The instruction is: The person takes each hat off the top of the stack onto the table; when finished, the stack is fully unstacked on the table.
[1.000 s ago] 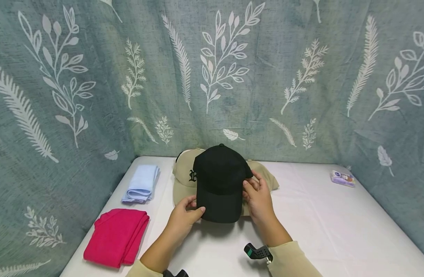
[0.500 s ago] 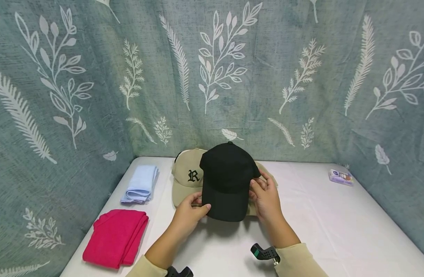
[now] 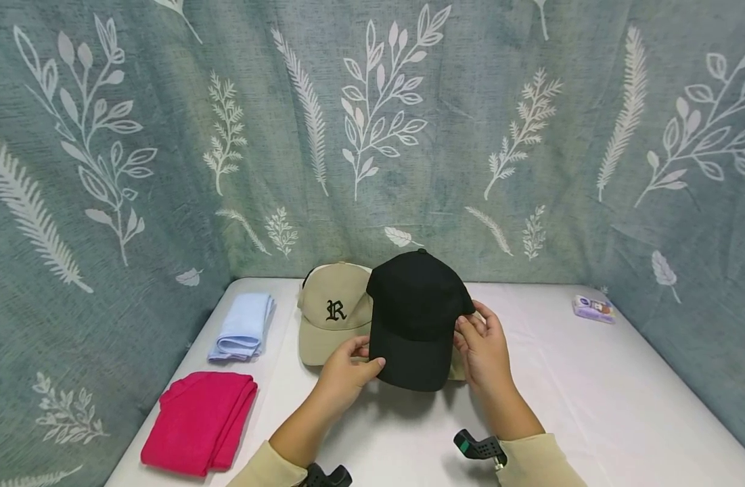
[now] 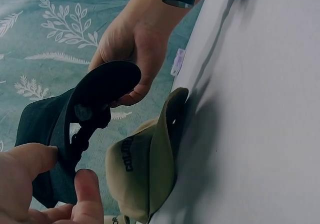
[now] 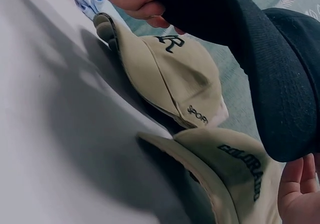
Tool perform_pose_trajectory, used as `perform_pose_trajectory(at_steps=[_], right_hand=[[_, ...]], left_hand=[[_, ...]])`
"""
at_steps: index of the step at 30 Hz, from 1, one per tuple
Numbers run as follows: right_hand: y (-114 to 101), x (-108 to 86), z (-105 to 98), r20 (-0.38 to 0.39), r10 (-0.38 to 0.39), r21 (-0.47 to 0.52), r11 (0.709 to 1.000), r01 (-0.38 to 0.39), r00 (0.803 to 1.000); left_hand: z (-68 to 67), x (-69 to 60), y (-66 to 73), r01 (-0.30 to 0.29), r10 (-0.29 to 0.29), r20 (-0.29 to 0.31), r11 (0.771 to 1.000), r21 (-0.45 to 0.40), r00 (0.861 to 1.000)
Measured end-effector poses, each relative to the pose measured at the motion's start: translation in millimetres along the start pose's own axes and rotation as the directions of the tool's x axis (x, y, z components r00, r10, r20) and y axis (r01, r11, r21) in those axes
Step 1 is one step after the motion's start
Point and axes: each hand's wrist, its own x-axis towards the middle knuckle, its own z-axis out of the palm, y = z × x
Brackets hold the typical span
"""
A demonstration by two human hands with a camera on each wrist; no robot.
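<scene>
Both hands hold a black cap in the air, crown up and brim toward the wearer. The left hand pinches the brim's left edge, while the right hand grips the cap's right side. Behind the black cap, mostly hidden in the head view, is a beige cap with dark lettering. Left of it stands a beige cap with a black letter R. In the left wrist view, the black cap hangs above the lettered beige cap, apart from it.
On the white table, a folded light blue cloth lies at the left with a folded red cloth in front of it. A small purple packet lies at the back right. Patterned curtains surround the table's back and sides.
Both hands have moved to the right with the black cap between them, uncovering more of the beige cap with the R. The view has shifted slightly.
</scene>
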Motion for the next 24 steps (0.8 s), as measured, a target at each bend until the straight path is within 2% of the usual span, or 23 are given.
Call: perform_pose_trajectory(at_steps=[11, 24], right_hand=[[-10, 1.1, -20, -0.042, -0.01, -0.006, 1.0, 0.009, 0.999], [-16, 4.9, -45, -0.108, -0.014, 0.006, 1.0, 0.015, 0.994]], left_hand=[[21.3, 6.0, 6.9, -0.011, 0.011, -0.003, 1.0, 0.02, 1.0], [48.7, 16.4, 6.3, -0.037, 0.037, 0.021, 0.999, 0.016, 0.999]])
